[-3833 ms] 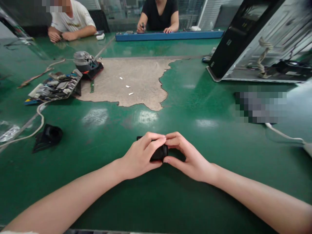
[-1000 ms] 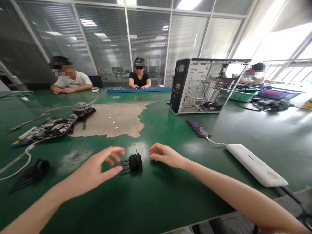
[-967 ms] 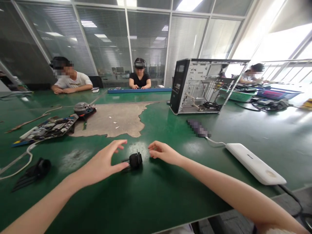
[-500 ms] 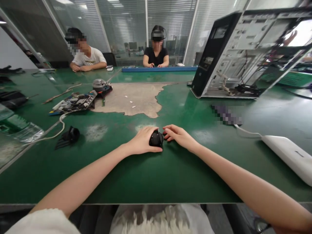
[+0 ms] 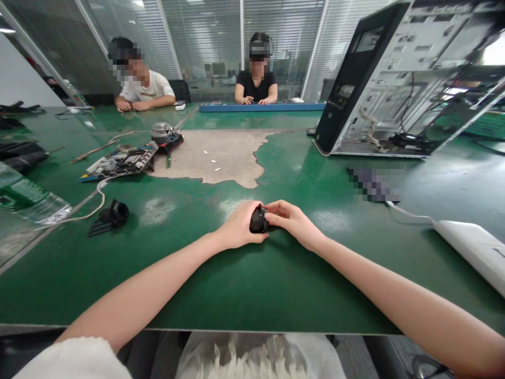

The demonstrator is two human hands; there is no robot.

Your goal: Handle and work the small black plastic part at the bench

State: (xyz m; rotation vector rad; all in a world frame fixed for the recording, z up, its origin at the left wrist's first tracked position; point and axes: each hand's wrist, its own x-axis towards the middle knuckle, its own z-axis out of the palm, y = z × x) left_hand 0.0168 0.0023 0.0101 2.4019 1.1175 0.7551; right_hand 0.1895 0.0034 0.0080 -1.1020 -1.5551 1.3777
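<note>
A small black plastic part [image 5: 258,221] rests on the green table [image 5: 252,284] in front of me. My left hand [image 5: 239,227] wraps around its left side, thumb below and fingers over the top. On the other side, my right hand [image 5: 290,221] pinches its right end with the fingertips. Most of the part is hidden between the two hands.
A second black part [image 5: 110,217] lies to the left beside a white cable [image 5: 89,208]. A circuit board [image 5: 120,162] and fan cooler [image 5: 163,135] sit farther back, an open computer case [image 5: 398,79] back right, a white power strip [image 5: 471,251] right. Two people sit across the table.
Both hands were apart from the black part a second ago and have closed onto it. The view has tilted down and nearer the table.
</note>
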